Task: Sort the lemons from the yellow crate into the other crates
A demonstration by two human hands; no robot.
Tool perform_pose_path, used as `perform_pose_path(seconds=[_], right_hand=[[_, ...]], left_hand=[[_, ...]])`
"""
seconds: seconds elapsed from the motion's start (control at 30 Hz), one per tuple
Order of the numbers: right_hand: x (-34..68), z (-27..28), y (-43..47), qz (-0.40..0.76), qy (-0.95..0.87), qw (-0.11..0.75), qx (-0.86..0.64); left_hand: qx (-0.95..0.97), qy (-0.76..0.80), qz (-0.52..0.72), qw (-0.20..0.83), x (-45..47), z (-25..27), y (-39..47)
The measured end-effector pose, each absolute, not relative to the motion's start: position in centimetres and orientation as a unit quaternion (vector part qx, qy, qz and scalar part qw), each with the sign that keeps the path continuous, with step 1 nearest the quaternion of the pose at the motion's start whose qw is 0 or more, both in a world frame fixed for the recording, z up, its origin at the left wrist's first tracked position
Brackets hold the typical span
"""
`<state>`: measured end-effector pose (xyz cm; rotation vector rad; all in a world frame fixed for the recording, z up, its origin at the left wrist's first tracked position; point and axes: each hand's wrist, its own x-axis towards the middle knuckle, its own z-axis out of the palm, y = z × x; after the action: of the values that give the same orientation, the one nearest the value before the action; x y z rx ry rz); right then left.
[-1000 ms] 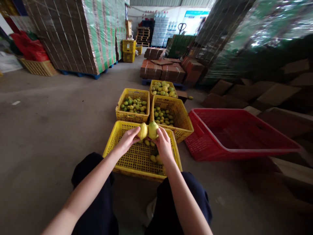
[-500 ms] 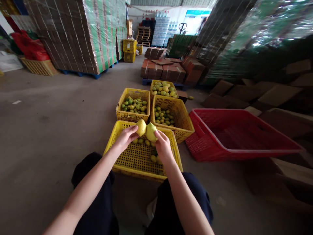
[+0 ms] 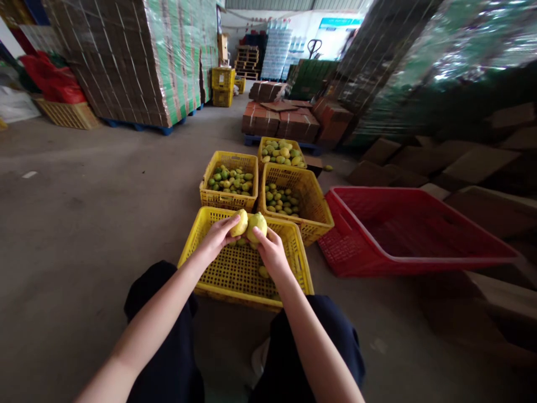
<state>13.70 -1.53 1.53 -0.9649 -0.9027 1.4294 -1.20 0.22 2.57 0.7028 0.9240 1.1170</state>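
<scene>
My left hand (image 3: pixel 220 234) is closed around a yellow lemon (image 3: pixel 239 223). Another lemon, greenish yellow (image 3: pixel 257 225), sits in the grip of my right hand (image 3: pixel 271 249). The two fruits are side by side, close together, above the far half of a low yellow crate (image 3: pixel 235 270). Inside that crate, a few lemons lie partly hidden behind my hands, and one loose lemon (image 3: pixel 263 272) shows beside my right wrist.
Beyond the low crate stand a left yellow crate (image 3: pixel 229 201), a right yellow crate (image 3: pixel 312 224) and a far yellow crate (image 3: pixel 262 146), all holding green and yellow fruit. A red basket (image 3: pixel 348 246) is at the right, near cardboard boxes (image 3: pixel 482 162). Wrapped pallet stacks (image 3: pixel 176 67) rise behind.
My right hand has moved left and slightly down with its lemon, which now covers less of the far side. My left hand has shifted slightly down and left, its lemon turned a little.
</scene>
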Motion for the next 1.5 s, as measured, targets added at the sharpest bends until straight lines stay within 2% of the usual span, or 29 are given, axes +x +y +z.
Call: perform_pose_path(seconds=[0.13,0.33,0.47,0.67,1.13,1.37,1.5], right_hand=[[14.1,1.7,-1.8,0.58,-0.386,0.577,-0.426],[14.3,1.6,-1.6,0.554,-0.371,0.602,-0.44],[14.2,1.6,-1.4,0.568,-0.357,0.605,-0.429],[14.4,1.4,-1.2,0.618,-0.354,0.569,-0.41],[13.4,0.9,-1.4,0.633,-0.346,0.574,-0.388],[13.5,0.9,-1.3,0.619,-0.353,0.583,-0.39],[13.9,0.5,-1.1,0.627,-0.325,0.581,-0.404]], left_hand=[[0.345,0.407,0.502,0.681,-1.3,2.3,0.3],[0.294,0.399,0.522,0.695,-1.2,1.8,0.6],[0.273,0.439,0.522,0.678,-1.2,1.7,0.5],[0.355,0.461,0.506,0.637,-1.1,2.2,0.3],[0.235,0.422,0.555,0.677,-0.5,1.6,0.5],[0.274,0.408,0.523,0.696,0.0,1.0,0.2],[0.275,0.398,0.556,0.676,-0.4,1.3,0.5]])
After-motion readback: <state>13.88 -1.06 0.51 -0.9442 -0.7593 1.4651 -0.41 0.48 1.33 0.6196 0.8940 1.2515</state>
